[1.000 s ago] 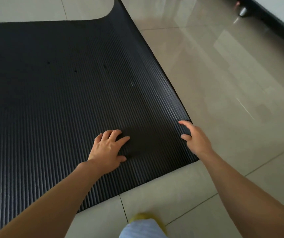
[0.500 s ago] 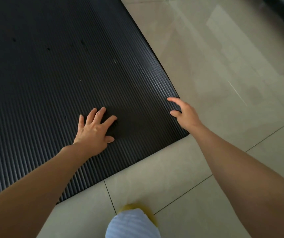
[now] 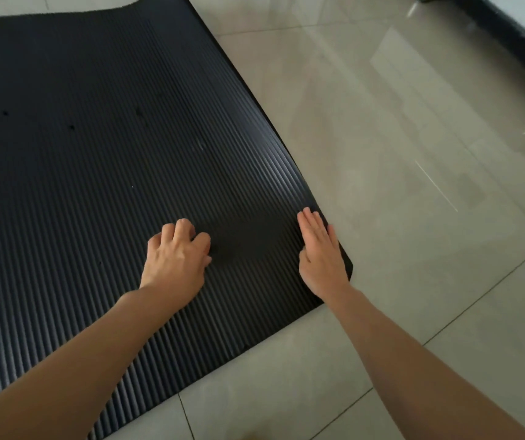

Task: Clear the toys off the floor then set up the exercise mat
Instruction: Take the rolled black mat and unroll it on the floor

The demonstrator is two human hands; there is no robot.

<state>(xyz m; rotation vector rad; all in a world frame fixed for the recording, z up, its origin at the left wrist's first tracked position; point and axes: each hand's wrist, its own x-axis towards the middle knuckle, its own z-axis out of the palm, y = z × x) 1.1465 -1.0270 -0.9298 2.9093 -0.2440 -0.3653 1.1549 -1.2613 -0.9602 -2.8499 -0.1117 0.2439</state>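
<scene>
Head view: black ribbed exercise mat [image 3: 102,173] lies flat on the tiled floor [image 3: 413,217]
Left hand [image 3: 177,258]: on the mat inward of its near right corner; fingers curled, gripping nothing
Right hand [image 3: 320,252]: flat on that corner; fingers straight, together

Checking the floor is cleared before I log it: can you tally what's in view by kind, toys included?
Exercise mats: 1, the black ribbed mat lying flat on the tiled floor
Hands on it: 2, left hand and right hand
Toys: 0 visible
Total: 3
</scene>
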